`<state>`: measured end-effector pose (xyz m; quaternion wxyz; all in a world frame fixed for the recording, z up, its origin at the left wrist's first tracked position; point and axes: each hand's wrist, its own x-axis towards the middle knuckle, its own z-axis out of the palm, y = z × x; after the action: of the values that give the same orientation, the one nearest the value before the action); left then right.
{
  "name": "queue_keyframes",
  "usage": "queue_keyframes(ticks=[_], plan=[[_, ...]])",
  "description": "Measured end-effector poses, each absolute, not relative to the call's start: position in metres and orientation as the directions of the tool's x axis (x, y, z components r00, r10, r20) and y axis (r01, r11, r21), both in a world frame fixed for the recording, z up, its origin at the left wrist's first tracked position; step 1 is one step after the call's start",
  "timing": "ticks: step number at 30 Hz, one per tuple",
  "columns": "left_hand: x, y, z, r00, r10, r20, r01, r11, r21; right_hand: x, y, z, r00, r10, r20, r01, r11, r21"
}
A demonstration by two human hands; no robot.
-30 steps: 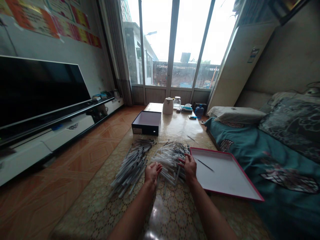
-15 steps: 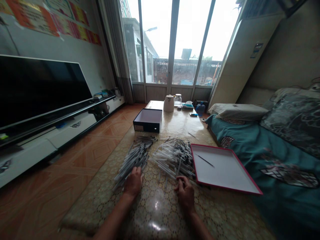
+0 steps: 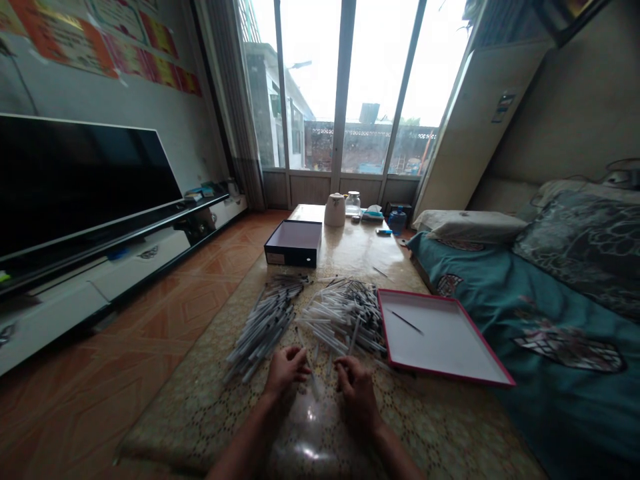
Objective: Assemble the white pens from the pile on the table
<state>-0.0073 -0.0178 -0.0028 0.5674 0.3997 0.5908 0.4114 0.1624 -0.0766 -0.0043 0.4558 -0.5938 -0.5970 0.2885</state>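
Head camera is looking down at two bare hands that are resting close together on the near part of a long shiny table (image 3: pixel 320 433) with a lacy pattern on top. The left hand (image 3: pixel 287 369) is curling its fingers inward, and the right hand (image 3: pixel 354 385) is curling its fingers too, so both are looking half closed. A thin pale plastic tube (image 3: pixel 313 381) is showing between them, but it is too small to tell which hand is gripping it. Just past the left hand, a long heap of grey pens (image 3: pixel 263 327) is lying in a slanted row. Just past the right hand, a messy heap of clear tubes with black ends (image 3: pixel 345 312) is spreading out. Beside that heap, a flat white tray with a red rim (image 3: pixel 493 379) is sitting with one thin dark stick (image 3: pixel 406 322) lying in it. Farther back, an open dark box (image 3: pixel 294 243), a white jug (image 3: pixel 335 210) and a glass jar (image 3: pixel 353 203) are standing on the table. A teal blanket (image 3: pixel 550 373) is lying on the right.
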Motion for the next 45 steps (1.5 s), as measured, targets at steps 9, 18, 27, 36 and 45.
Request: queue_keyframes(ticks=[9,18,27,36,45], plan=[[0.015,-0.043,-0.016,-0.321,0.938,-0.134,0.15,0.19,0.97,0.155,-0.075,-0.017,-0.11,0.984,0.141,0.712,0.177,-0.68],[0.0,-0.054,-0.003,0.525,0.737,0.426,0.699,-0.659,0.279,0.162,-0.072,-0.008,-0.233,0.954,0.186,0.647,0.295,-0.703],[-0.003,-0.044,-0.016,0.675,0.698,0.241,0.675,-0.715,0.182,0.179,-0.068,-0.008,-0.375,0.925,0.067,0.797,0.358,-0.486],[-0.01,-0.036,-0.025,0.677,0.715,0.173,0.581,-0.664,0.471,0.185,-0.07,-0.007,-0.484,0.87,0.091,0.786,0.478,-0.393],[-0.028,-0.023,-0.014,0.6,0.757,0.257,0.465,-0.592,0.659,0.198,-0.071,-0.028,-0.45,0.868,0.209,0.815,0.495,-0.301]])
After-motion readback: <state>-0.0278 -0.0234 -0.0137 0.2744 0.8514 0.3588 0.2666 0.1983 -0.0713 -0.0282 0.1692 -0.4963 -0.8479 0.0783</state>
